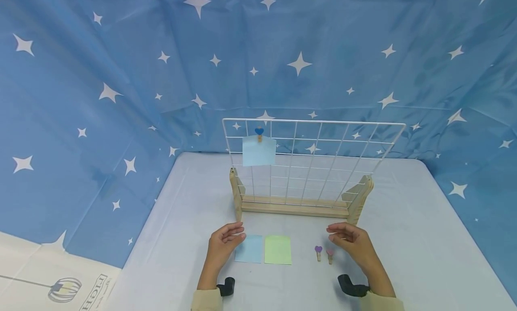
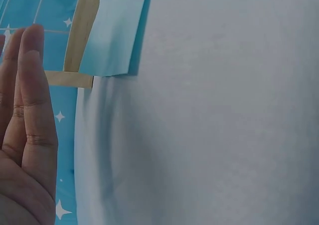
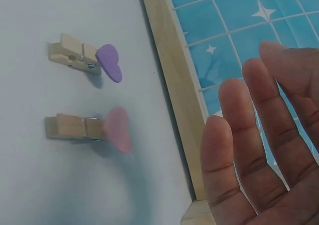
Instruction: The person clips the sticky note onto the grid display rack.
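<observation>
My left hand hovers at the left edge of a blue sticky note, fingers relaxed and holding nothing. A green sticky note lies just right of the blue one. Above two small wooden clothespins my right hand is held with loosely bent fingers and nothing in its grasp. One clothespin bears a purple heart, the other a pink heart. Behind the hands stands a white wire grid in a wooden base. A blue note hangs at its upper left from a blue-heart clothespin.
The white-covered table carries everything. A blue curtain with white stars surrounds its back and sides. Printed pale fabric shows at the lower left. Black wrist mounts sit on both wrists.
</observation>
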The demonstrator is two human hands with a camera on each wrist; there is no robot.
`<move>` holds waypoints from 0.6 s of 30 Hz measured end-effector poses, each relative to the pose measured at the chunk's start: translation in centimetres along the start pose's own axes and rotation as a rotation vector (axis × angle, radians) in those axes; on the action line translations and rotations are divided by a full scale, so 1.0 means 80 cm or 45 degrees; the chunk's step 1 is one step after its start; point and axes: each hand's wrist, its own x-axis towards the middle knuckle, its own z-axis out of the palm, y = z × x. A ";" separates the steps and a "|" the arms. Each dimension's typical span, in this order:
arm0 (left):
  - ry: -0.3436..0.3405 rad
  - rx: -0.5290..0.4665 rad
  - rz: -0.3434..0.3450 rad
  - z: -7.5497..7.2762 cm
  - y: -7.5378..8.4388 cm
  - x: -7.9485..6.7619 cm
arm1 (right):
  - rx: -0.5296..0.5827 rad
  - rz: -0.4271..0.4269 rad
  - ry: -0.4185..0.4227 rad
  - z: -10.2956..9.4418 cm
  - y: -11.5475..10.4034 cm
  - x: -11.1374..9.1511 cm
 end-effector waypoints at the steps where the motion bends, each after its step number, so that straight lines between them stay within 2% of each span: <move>1: 0.000 0.005 -0.005 0.000 0.000 0.000 | -0.010 0.003 -0.002 0.000 0.001 -0.001; 11: 0.014 0.092 -0.035 -0.003 -0.003 -0.002 | -0.069 0.044 -0.023 0.003 0.009 -0.004; 18: 0.018 0.176 -0.022 -0.005 -0.003 -0.002 | -0.067 0.066 -0.062 0.005 0.017 -0.007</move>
